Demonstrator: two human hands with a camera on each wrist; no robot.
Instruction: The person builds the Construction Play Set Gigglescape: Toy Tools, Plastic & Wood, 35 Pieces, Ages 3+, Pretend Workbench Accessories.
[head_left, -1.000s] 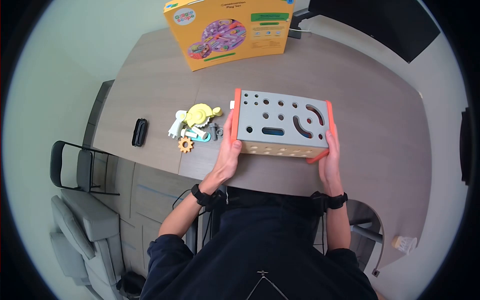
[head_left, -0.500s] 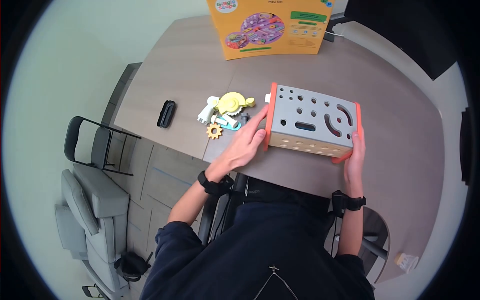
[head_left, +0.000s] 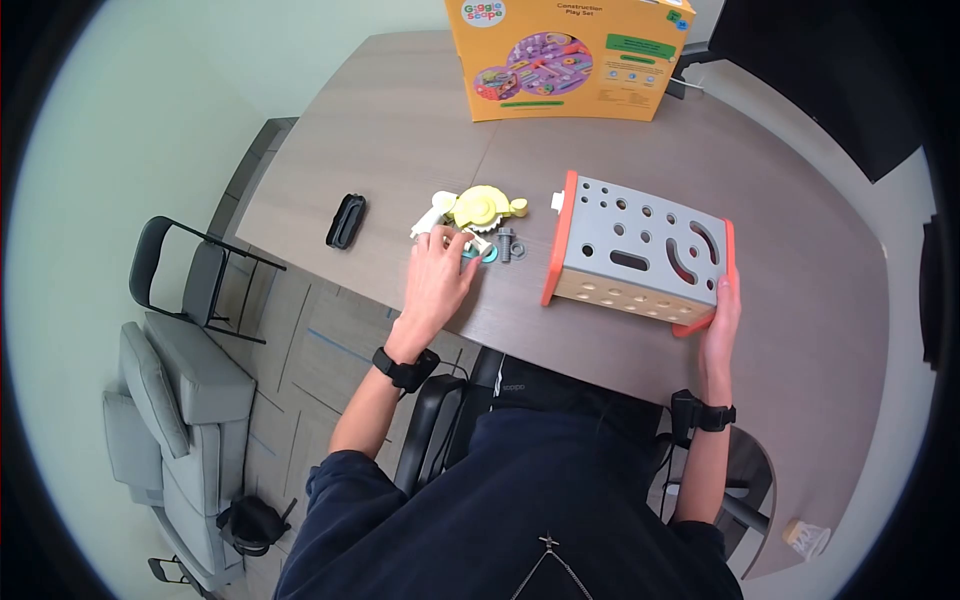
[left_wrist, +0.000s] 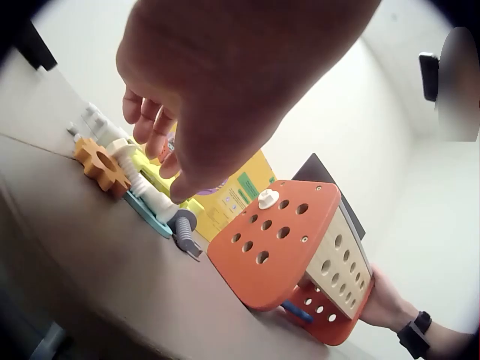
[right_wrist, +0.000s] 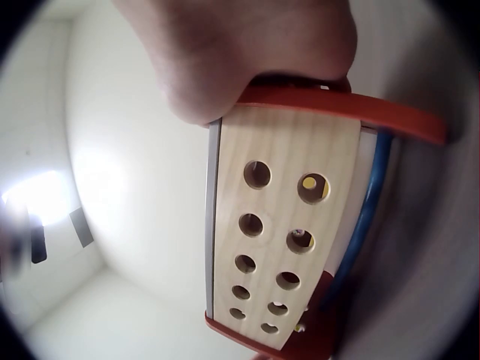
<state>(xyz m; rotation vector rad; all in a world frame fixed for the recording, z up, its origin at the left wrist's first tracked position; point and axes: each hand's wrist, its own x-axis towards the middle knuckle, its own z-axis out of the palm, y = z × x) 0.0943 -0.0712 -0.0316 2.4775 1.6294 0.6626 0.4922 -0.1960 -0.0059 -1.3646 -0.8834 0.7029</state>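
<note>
The left hand [head_left: 434,283] is over the small toy parts, its fingers bent loosely downward above a white bolt [head_left: 481,243]; in the left wrist view its fingertips hang just over the white bolt [left_wrist: 154,199], and contact is unclear. Around it lie a yellow saw-like piece [head_left: 480,208], a grey bolt [head_left: 505,245], a grey nut [head_left: 518,250] and an orange gear [left_wrist: 102,168]. The right hand [head_left: 721,325] rests against the red right end of the grey-topped toolbox [head_left: 640,237], thumb near the top edge. In the right wrist view the box's wooden side [right_wrist: 281,225] faces the camera.
A yellow product box [head_left: 570,60] stands at the back of the table [head_left: 400,110]. A black case [head_left: 346,221] lies left of the parts. A dark screen [head_left: 830,80] is at the upper right, and a cup [head_left: 805,537] sits at the lower right.
The left hand has let go of the toolbox's left end and moved left to the small parts. The right hand stays on the box. The head view has shifted.
</note>
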